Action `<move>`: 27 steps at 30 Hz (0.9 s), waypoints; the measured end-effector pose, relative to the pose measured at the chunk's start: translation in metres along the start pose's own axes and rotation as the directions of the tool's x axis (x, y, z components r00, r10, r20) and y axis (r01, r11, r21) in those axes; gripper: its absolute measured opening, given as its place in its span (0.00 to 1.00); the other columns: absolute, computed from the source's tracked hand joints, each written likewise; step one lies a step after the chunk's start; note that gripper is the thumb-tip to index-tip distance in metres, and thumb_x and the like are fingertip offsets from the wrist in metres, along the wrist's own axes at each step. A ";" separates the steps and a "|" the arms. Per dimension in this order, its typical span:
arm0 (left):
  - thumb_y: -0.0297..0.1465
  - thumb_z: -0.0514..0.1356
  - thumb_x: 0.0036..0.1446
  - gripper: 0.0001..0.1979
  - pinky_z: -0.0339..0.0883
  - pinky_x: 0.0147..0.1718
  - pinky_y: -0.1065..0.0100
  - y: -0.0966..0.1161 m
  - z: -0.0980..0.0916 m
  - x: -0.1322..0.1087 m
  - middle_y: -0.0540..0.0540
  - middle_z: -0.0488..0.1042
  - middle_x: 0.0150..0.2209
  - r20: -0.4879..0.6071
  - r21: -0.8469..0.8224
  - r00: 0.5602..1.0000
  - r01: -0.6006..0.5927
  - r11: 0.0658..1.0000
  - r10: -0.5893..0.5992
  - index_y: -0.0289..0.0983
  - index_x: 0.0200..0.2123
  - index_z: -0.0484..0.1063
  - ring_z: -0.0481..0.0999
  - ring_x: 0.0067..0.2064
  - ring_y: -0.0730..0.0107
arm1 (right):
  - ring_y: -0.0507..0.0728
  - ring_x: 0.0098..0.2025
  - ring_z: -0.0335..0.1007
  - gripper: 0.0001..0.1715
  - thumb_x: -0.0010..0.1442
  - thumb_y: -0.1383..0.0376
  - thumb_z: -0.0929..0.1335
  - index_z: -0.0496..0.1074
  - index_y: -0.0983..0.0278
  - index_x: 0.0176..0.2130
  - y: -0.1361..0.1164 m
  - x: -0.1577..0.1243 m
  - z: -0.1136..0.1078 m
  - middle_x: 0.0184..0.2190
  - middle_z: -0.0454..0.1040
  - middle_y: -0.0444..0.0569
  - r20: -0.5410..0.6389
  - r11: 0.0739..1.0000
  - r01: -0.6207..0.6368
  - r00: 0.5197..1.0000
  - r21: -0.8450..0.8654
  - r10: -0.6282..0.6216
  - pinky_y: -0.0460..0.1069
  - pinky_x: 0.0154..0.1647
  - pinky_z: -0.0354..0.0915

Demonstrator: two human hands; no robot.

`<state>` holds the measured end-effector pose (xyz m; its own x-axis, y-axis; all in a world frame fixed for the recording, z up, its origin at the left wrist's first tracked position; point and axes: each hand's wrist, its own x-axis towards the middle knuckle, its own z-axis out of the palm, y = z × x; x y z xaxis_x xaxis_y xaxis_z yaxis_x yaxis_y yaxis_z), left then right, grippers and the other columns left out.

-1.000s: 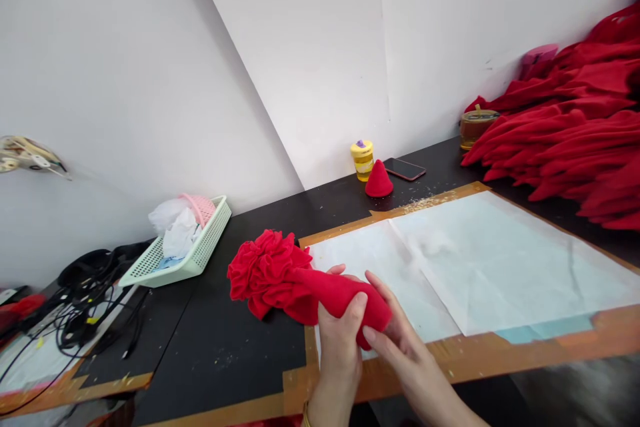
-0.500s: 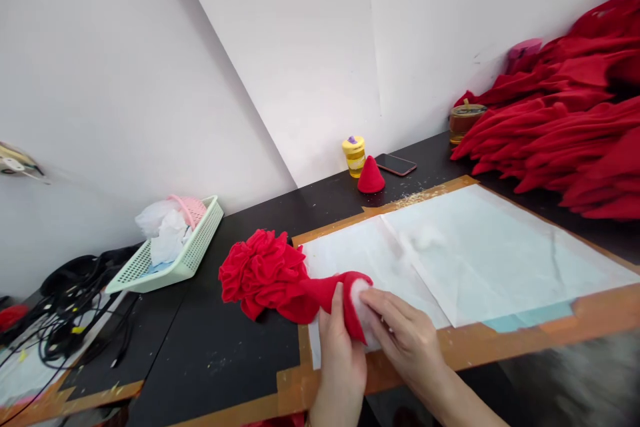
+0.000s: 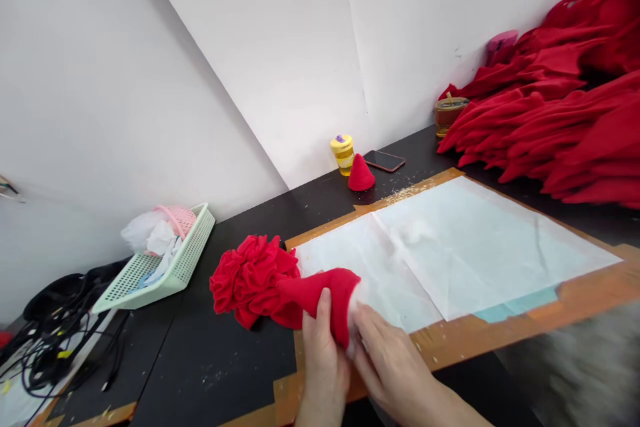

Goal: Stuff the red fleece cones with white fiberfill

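A red felt cone (image 3: 325, 293) lies on its side in the air over the table's front edge, its tip pointing left. My left hand (image 3: 324, 353) is wrapped around it from below, thumb on the near side. White fluffy stuffing (image 3: 358, 295) bulges from the cone's wide right end. Against that stuffing press the bent fingers of my right hand (image 3: 390, 353); its fingertips are partly hidden in the fluff. Just behind the cone's tip sits a bunched heap of red felt pieces (image 3: 255, 277).
White sheets (image 3: 465, 240) taped down with brown tape cover the right of the black table. Behind them stand a finished-looking red cone (image 3: 361, 175), a yellow-lidded jar (image 3: 343, 155) and a phone (image 3: 384, 161). A green basket (image 3: 187, 260) and cables are left; stacked red fabric (image 3: 560, 127) is right.
Both hands and the cone have shifted slightly left and down in view. The cone's open end has turned away to the right, so less stuffing shows. The camera view has also shifted.
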<state>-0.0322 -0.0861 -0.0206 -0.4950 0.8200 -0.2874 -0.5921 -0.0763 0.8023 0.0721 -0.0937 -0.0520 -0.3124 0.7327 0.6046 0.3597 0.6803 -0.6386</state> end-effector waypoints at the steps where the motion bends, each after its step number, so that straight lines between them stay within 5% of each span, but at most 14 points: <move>1: 0.37 0.75 0.46 0.26 0.78 0.43 0.64 0.000 -0.002 0.000 0.41 0.82 0.46 0.019 0.002 1.000 0.011 1.000 -0.011 0.38 0.48 0.76 0.82 0.44 0.58 | 0.60 0.40 0.79 0.20 0.61 0.76 0.60 0.66 0.64 0.51 -0.001 0.003 -0.002 0.43 0.79 0.56 0.087 0.991 -0.073 0.994 0.114 0.064 0.52 0.38 0.76; 4: 0.36 0.76 0.43 0.25 0.78 0.41 0.64 0.001 -0.004 -0.001 0.41 0.83 0.42 0.037 -0.025 0.997 0.075 0.997 -0.074 0.35 0.45 0.78 0.83 0.41 0.58 | 0.55 0.34 0.76 0.15 0.59 0.77 0.61 0.67 0.62 0.43 -0.003 0.013 -0.012 0.36 0.78 0.48 0.304 0.908 -0.258 0.940 0.329 0.157 0.47 0.36 0.73; 6: 0.34 0.73 0.48 0.16 0.78 0.38 0.66 0.004 -0.002 0.001 0.41 0.83 0.37 -0.016 -0.067 0.983 0.183 0.981 -0.185 0.34 0.40 0.79 0.83 0.36 0.61 | 0.54 0.32 0.75 0.14 0.59 0.77 0.62 0.68 0.62 0.43 -0.003 0.014 -0.017 0.33 0.77 0.46 0.307 0.905 -0.273 0.936 0.326 0.171 0.47 0.34 0.73; 8: 0.32 0.67 0.56 0.08 0.77 0.37 0.68 0.009 0.003 0.005 0.42 0.83 0.34 -0.079 -0.133 0.957 0.268 0.954 -0.280 0.33 0.36 0.80 0.82 0.33 0.64 | 0.56 0.37 0.78 0.18 0.63 0.76 0.62 0.69 0.62 0.50 -0.002 0.008 -0.020 0.40 0.79 0.50 0.194 0.942 -0.196 0.970 0.273 0.145 0.49 0.38 0.75; 11: 0.30 0.61 0.61 0.08 0.77 0.37 0.67 0.016 0.011 0.010 0.43 0.84 0.35 -0.103 -0.217 0.943 0.291 0.932 -0.318 0.34 0.37 0.80 0.82 0.33 0.65 | 0.58 0.53 0.76 0.24 0.68 0.74 0.61 0.65 0.57 0.60 0.004 -0.002 -0.023 0.54 0.75 0.53 -0.083 0.982 -0.051 0.994 0.179 0.067 0.52 0.52 0.74; 14: 0.32 0.62 0.61 0.09 0.78 0.37 0.65 0.014 0.014 0.007 0.41 0.84 0.38 -0.048 -0.210 0.948 0.298 0.931 -0.315 0.34 0.40 0.80 0.83 0.37 0.61 | 0.55 0.38 0.78 0.23 0.69 0.71 0.63 0.64 0.58 0.61 0.010 -0.001 -0.025 0.47 0.78 0.52 -0.211 0.992 -0.077 0.973 0.103 0.097 0.49 0.39 0.77; 16: 0.33 0.64 0.60 0.11 0.78 0.38 0.65 0.007 0.012 0.002 0.39 0.84 0.40 0.002 -0.176 0.949 0.310 0.934 -0.314 0.33 0.41 0.80 0.83 0.39 0.59 | 0.55 0.31 0.76 0.22 0.70 0.66 0.64 0.64 0.61 0.62 0.010 0.004 -0.023 0.43 0.79 0.53 -0.185 0.989 -0.117 0.974 0.086 0.131 0.49 0.32 0.77; 20: 0.37 0.65 0.57 0.16 0.76 0.48 0.64 -0.008 0.000 -0.005 0.34 0.82 0.46 0.124 -0.152 0.928 0.368 0.917 -0.352 0.30 0.42 0.81 0.82 0.46 0.56 | 0.62 0.44 0.80 0.17 0.71 0.65 0.60 0.70 0.66 0.54 0.001 0.015 -0.012 0.45 0.79 0.60 -0.071 0.989 -0.136 0.988 0.055 0.140 0.56 0.43 0.79; 22: 0.37 0.65 0.57 0.18 0.72 0.54 0.64 -0.011 -0.004 -0.005 0.32 0.81 0.48 0.173 -0.172 0.914 0.394 0.903 -0.366 0.27 0.43 0.81 0.81 0.50 0.56 | 0.65 0.42 0.81 0.17 0.69 0.68 0.58 0.73 0.67 0.48 -0.005 0.017 -0.007 0.43 0.80 0.61 0.022 0.990 -0.137 0.990 0.030 0.136 0.59 0.42 0.79; 25: 0.35 0.64 0.58 0.17 0.72 0.55 0.63 -0.008 -0.006 -0.002 0.31 0.82 0.47 0.171 -0.180 0.908 0.412 0.893 -0.384 0.26 0.43 0.81 0.82 0.48 0.56 | 0.62 0.36 0.81 0.16 0.67 0.70 0.58 0.73 0.66 0.43 -0.009 0.014 -0.010 0.39 0.81 0.58 0.187 0.979 -0.192 0.966 0.062 0.177 0.58 0.37 0.79; 27: 0.36 0.61 0.61 0.16 0.75 0.51 0.64 -0.003 -0.004 0.001 0.33 0.83 0.45 0.124 -0.181 0.911 0.411 0.894 -0.394 0.28 0.41 0.81 0.83 0.44 0.58 | 0.62 0.39 0.82 0.16 0.68 0.69 0.60 0.72 0.65 0.49 -0.007 0.009 -0.018 0.44 0.81 0.57 0.176 0.977 -0.194 0.969 0.092 0.176 0.57 0.39 0.80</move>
<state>-0.0331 -0.0875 -0.0254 -0.1389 0.8474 -0.5125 -0.8473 0.1662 0.5044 0.0832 -0.0923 -0.0337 -0.3936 0.8327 0.3894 0.3309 0.5236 -0.7851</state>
